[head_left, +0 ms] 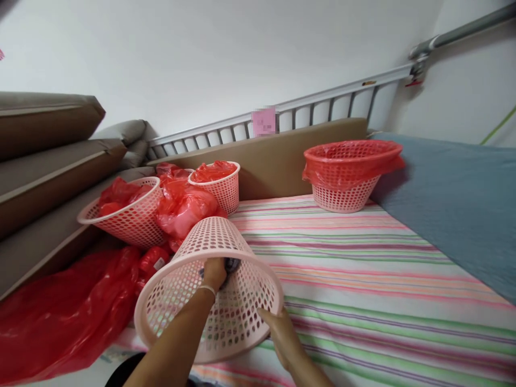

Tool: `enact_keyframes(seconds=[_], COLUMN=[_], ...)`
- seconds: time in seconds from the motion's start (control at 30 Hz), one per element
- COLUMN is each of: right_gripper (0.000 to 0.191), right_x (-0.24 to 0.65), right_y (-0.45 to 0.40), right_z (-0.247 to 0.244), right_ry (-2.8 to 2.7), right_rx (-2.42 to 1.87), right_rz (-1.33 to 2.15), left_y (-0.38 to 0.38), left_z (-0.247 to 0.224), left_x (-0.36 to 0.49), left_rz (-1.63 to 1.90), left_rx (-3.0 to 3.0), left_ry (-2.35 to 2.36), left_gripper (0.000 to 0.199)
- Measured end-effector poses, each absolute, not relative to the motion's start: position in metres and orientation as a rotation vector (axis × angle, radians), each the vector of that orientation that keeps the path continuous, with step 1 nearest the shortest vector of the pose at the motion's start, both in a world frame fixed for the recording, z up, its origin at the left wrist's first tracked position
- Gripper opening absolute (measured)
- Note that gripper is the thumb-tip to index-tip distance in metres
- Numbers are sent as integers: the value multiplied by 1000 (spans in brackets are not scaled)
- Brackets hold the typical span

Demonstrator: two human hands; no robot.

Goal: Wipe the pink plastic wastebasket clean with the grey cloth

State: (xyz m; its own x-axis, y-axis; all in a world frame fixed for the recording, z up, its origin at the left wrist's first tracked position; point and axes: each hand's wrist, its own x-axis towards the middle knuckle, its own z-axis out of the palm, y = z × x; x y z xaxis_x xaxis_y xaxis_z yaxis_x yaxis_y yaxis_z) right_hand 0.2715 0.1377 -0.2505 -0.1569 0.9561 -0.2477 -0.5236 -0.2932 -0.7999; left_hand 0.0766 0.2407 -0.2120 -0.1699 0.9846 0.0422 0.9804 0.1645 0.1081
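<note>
A pink perforated plastic basket (pixel 217 236) lies tipped on its side, its wide mouth facing me. My left hand (pixel 215 271) reaches inside, closed on a dark grey-blue cloth (pixel 233 266) pressed near the inner wall. Part of that cloth is hidden behind the fingers. At the lower right of the mouth, my right hand (pixel 278 328) grips the basket's rim, thumb on the inside and the other fingers mostly hidden behind it.
Pink baskets with red plastic bags (pixel 121 199) stand at left, and another lined basket (pixel 346 177) at the back right. Loose red plastic (pixel 72 312) lies at lower left beside stacked cushions (pixel 48 156). Striped cloth (pixel 355 279) covers the surface; a radiator (pixel 314 110) runs behind.
</note>
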Motion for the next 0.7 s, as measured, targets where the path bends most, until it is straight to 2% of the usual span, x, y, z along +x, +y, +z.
enact_keyframes(seconds=[0.2,0.33,0.47,0.6,0.7], right_gripper=[42,39,39,38,36], right_x=[274,280,284,284,284], right_y=[145,146,140,140,143], right_z=[-259,-253,-238,-236,-241], right_ry=[-583,-626,-668,-664,-675], right_rx=[-995,-958,-926,-934,-928], right_rz=[1741,1736,1682,1656,1695], left_y=[192,138,93,94,128], left_z=[-214,-211,-201,-194,-194], left_x=[109,127,131,121,110], left_rz=[177,222,215,78,13], left_rx=[2082,2180,2277,2344,2298], left_ry=[2241,2046,1845,1774,1935], left_gripper=[30,50,49,44,34])
